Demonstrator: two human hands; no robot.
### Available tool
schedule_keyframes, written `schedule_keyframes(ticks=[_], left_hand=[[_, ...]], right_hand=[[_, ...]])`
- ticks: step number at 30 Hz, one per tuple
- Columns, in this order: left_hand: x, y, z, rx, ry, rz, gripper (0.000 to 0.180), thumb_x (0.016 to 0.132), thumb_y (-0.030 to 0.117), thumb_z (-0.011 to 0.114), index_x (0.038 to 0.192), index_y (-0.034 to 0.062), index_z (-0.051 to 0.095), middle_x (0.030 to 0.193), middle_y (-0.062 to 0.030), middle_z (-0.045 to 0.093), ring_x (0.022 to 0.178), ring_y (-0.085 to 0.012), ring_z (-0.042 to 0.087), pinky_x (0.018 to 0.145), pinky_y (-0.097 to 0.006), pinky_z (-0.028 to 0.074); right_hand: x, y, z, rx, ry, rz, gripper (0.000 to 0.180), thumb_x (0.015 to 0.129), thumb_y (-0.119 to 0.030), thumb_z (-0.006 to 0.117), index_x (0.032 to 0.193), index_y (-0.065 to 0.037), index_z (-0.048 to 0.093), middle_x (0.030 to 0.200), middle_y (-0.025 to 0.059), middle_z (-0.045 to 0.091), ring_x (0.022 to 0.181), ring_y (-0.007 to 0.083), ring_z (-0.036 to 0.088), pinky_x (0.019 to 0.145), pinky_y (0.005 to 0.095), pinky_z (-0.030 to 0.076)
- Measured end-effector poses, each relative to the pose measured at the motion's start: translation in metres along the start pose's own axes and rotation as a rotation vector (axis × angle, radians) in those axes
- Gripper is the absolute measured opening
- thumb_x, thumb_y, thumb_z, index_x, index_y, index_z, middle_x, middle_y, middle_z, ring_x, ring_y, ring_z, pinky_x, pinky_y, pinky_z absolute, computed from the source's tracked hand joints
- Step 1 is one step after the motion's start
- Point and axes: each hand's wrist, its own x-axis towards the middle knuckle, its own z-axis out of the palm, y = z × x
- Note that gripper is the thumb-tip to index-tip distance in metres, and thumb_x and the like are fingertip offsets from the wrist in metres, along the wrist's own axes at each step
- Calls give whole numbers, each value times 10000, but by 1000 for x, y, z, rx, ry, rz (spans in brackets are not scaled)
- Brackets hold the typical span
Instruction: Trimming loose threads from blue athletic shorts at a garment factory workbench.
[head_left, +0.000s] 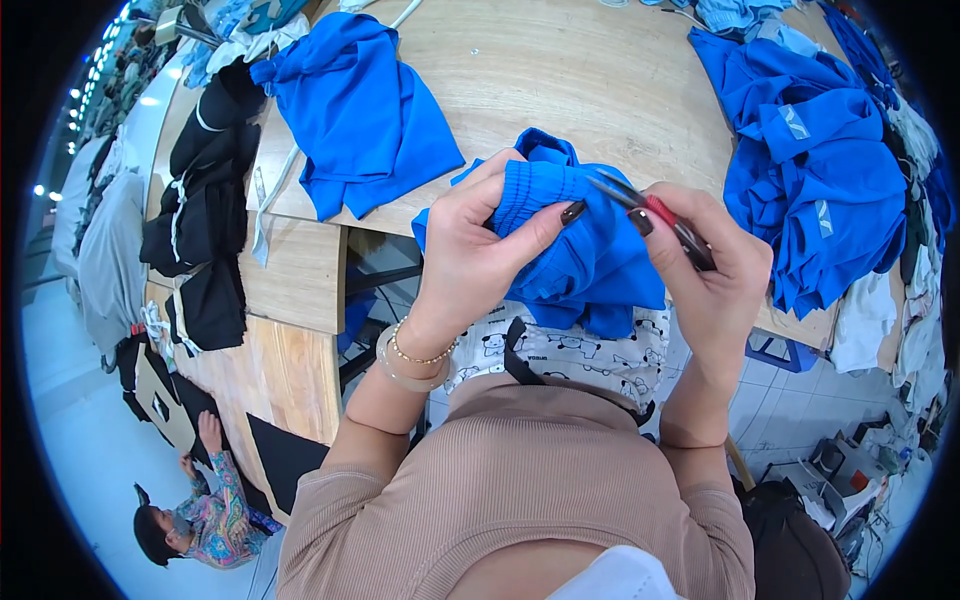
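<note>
We see left grip [480, 240] pinching elasticated blue garment [545, 188] at counter's [560, 90] near edge, likely steadying it. Right grip [712, 240] clasps red-handled snips [660, 208].

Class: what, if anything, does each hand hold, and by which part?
The left hand holds a blue garment by its gathered edge; the right hand holds snips by their handle.

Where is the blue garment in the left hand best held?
Probably by the gathered band of the blue garment, from the left: its bunched ridges make a thick edge to pinch, and the right hand holds snips on the other side.
</note>
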Motion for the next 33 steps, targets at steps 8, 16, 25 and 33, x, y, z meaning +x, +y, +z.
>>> schedule_keyframes(ticks=[8,16,25,33], left_hand=[[-1,0,2,5,11,35,114,787,-42,669,901,-43,667,773,-16,566,695,-63,499,595,-180,371],[-2,2,-1,29,7,30,110,780,-50,667,890,-46,667,777,-18,565,686,-60,494,584,-179,364],[-2,0,-2,-42,-7,-8,131,787,-44,670,916,-57,657,817,-29,590,736,-71,538,639,-181,415],[-1,1,-1,-24,-11,8,125,786,-42,673,910,-51,661,808,-24,585,720,-66,520,617,-178,392]], right_hand=[[-1,-3,1,-9,-13,-16,153,747,6,695,896,-15,671,676,50,617,527,77,517,473,194,377],[1,-3,2,-16,-10,-38,148,744,5,697,888,-13,669,667,48,610,521,71,507,469,193,371],[1,-1,0,43,-13,-25,145,744,15,691,885,-9,669,670,34,613,531,57,506,479,185,375],[2,-1,1,22,-16,-33,136,744,14,690,876,-11,669,660,31,605,522,53,496,473,183,366]])
